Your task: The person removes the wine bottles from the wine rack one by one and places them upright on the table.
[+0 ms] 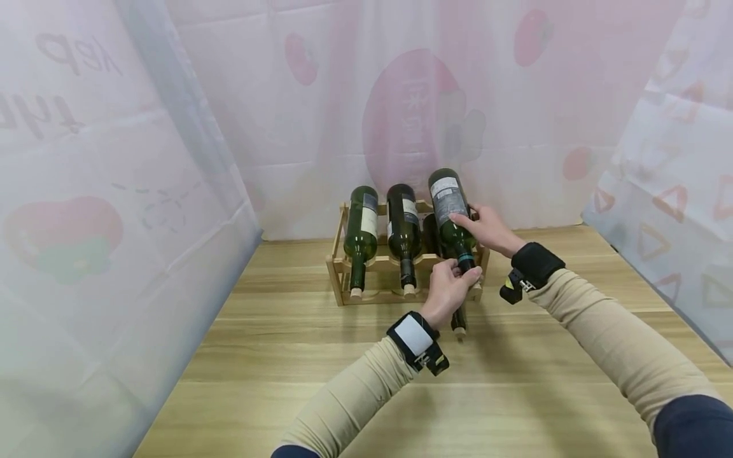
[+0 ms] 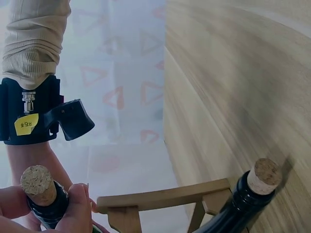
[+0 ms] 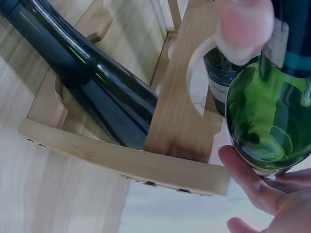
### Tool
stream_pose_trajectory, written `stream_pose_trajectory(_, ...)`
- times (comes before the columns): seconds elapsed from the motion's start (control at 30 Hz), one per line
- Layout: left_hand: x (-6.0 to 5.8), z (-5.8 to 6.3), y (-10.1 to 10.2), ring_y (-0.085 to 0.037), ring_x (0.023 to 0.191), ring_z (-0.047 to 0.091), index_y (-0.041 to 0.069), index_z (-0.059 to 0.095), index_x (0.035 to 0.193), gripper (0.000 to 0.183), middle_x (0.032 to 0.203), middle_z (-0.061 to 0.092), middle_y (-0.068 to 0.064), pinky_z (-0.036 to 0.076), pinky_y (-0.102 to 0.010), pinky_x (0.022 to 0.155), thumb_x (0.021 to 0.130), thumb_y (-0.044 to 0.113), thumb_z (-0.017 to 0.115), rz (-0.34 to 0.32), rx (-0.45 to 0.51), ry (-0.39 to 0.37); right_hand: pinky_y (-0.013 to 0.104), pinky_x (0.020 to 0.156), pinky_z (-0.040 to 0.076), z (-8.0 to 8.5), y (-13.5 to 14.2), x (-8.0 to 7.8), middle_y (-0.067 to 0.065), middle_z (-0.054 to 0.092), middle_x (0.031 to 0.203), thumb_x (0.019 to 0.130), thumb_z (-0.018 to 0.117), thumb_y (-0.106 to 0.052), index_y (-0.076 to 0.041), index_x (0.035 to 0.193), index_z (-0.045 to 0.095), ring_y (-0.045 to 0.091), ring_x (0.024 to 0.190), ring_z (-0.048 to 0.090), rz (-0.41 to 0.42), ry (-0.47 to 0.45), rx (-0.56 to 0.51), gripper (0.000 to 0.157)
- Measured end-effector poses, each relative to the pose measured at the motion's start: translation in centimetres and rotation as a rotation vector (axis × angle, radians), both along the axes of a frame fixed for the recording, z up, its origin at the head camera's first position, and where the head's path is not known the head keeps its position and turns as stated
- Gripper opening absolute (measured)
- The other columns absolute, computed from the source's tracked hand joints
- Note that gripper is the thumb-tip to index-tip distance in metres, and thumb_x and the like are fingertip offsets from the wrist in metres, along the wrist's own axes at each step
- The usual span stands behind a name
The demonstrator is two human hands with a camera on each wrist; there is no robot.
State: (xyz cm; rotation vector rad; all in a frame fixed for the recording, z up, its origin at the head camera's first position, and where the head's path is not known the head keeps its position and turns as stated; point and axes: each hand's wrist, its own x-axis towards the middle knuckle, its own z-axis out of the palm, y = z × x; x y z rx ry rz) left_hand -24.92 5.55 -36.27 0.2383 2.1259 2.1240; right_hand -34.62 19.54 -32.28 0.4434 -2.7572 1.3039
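A green wine bottle [image 1: 449, 196] with a white-and-grey label is held at a tilt over the right end of a wooden wine rack [image 1: 335, 280], its corked neck toward me. My left hand [image 1: 446, 294] pinches its neck near the cork [image 2: 38, 183]. Around the bottle's body, my right hand [image 1: 489, 229] grips with the thumb on the label side. In the right wrist view its fingers [image 3: 262, 191] lie against the green glass. Below, a dark bottle [image 3: 97, 73] lies in the rack's lower tier, its neck sticking out in front.
Two more corked bottles, a green one [image 1: 361, 242] and a darker one [image 1: 404, 238], lie in the rack's upper tier to the left. The rack stands on a wood-grain table [image 1: 275, 356]. Printed curtains [image 1: 321, 127] enclose the back and sides.
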Motion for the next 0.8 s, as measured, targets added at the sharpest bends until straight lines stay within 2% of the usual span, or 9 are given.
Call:
stream_pose_trajectory(0.3, 0.6, 0.2, 0.7, -0.020, 0.087, 0.070, -0.002, 0.058, 0.122, 0.036, 0.105, 0.071, -0.016, 0.057, -0.028, 0.073, 0.092, 0.016, 0.066, 0.017, 0.016, 0.031, 0.031, 0.079, 0.043, 0.5, 0.7, 0.8, 0.026, 0.057, 0.123, 0.099, 0.046, -0.047, 0.002, 0.139, 0.043, 0.033, 0.106, 0.055, -0.021, 0.007, 0.031, 0.063)
stream_pose_trajectory(0.5, 0.8, 0.2, 1.4, -0.019, 0.085, 0.070, -0.004, 0.061, 0.116, 0.032, 0.102, 0.072, -0.018, 0.058, -0.033, 0.075, 0.090, 0.012, 0.067, 0.004, 0.031, 0.057, 0.036, 0.082, 0.045, 1.1, 1.5, 1.6, 0.028, 0.055, 0.125, 0.100, 0.046, -0.045, 0.005, 0.144, 0.035, 0.036, 0.110, 0.054, -0.034, 0.014, 0.041, 0.068)
stream_pose_trajectory(0.63, 1.1, 0.3, 1.8, -0.017, 0.082, 0.070, -0.003, 0.063, 0.110, 0.025, 0.097, 0.073, -0.017, 0.057, -0.027, 0.070, 0.089, 0.011, 0.068, -0.008, 0.043, 0.070, 0.041, 0.087, 0.045, 1.3, 2.0, 2.1, 0.030, 0.052, 0.128, 0.100, 0.045, -0.046, 0.006, 0.148, 0.028, 0.038, 0.113, 0.053, -0.044, 0.013, 0.058, 0.072)
stream_pose_trajectory(0.8, 1.5, 0.6, 2.3, -0.020, 0.080, 0.071, -0.005, 0.063, 0.107, 0.023, 0.095, 0.073, -0.021, 0.056, -0.021, 0.065, 0.088, 0.008, 0.067, -0.025, 0.085, 0.090, 0.034, 0.083, 0.045, 1.3, 2.7, 2.3, 0.029, 0.055, 0.124, 0.100, 0.046, -0.045, 0.005, 0.144, 0.034, 0.036, 0.111, 0.054, -0.047, 0.026, 0.049, 0.069)
